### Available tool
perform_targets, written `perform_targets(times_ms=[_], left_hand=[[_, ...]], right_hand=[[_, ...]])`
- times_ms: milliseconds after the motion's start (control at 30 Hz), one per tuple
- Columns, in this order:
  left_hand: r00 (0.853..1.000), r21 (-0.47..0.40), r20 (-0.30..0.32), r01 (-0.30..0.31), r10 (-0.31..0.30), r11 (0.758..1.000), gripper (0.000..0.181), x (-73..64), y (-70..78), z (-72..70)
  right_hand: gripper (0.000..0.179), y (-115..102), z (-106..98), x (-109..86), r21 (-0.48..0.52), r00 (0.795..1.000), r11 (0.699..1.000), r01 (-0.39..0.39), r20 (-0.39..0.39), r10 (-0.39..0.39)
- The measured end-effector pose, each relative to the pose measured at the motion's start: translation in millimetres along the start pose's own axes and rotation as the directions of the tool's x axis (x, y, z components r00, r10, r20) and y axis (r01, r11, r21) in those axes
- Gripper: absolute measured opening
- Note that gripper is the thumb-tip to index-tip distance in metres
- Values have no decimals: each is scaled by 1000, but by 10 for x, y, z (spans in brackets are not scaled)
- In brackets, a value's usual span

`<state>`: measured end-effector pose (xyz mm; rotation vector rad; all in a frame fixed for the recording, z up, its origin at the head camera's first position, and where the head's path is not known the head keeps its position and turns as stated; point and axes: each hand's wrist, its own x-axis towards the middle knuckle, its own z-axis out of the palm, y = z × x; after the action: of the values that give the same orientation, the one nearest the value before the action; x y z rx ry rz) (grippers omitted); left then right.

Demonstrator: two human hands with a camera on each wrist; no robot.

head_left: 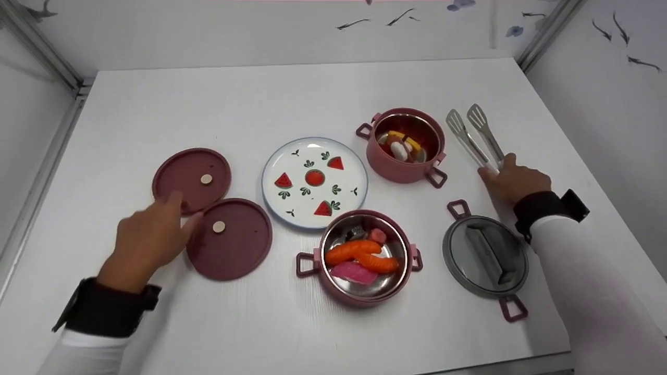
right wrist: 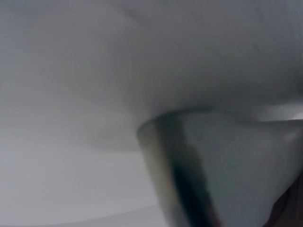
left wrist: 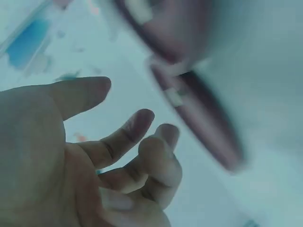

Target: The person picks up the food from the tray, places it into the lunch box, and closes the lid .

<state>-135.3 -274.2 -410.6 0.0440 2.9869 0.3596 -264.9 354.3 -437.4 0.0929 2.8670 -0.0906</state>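
Observation:
My left hand (head_left: 148,237) hovers at the edge of two dark red round lids, the far lid (head_left: 182,172) and the near lid (head_left: 234,255). In the left wrist view its fingers (left wrist: 132,125) are loosely bent, with nothing between them, apart from the blurred lids. At the right, my right hand (head_left: 513,182) grips the white handle end of metal tongs (head_left: 491,140) with slotted heads, lying on the table. The right wrist view is blurred; a curved shiny edge shows there, and I cannot tell what it belongs to.
A watermelon-patterned plate (head_left: 315,195) lies mid-table. A near red pot (head_left: 359,302) holds orange and pink toy food; a far red pot (head_left: 398,172) holds other pieces. By my right forearm is a grey lid (head_left: 464,260) between dark red loop handles. Walls enclose the white table.

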Motion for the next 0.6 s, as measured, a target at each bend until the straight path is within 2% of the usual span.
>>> perform_targets(times_ms=[67,167,300,367,467,533,600], left_hand=[[997,1,71,18,-18,1000,48,-76,-56,122],[991,-19,131,41,-38,999,44,-106,-59,252],[983,-58,178,61,-50,996,28,-76,7,285],[978,-72,205,65,-49,995,24,-86,25,245],[975,-71,217,61,-45,996,26,-118,47,98],[980,-73,194,50,-35,996,29,-101,90,-47],[989,-80,146,36,-24,996,34,-34,193,-209]], right_hand=[[84,9,32,-11,13,1000,1000,5,-16,-5],[80,32,67,-10,25,999,1000,9,-33,-9],[77,87,93,4,24,998,1000,6,-64,-4],[75,101,96,18,15,997,1000,9,-83,-8],[75,64,73,16,14,996,1000,19,-86,-17],[75,28,39,-12,26,998,999,22,-59,-20],[80,-2,-1,-57,41,1000,999,19,-14,-18]])
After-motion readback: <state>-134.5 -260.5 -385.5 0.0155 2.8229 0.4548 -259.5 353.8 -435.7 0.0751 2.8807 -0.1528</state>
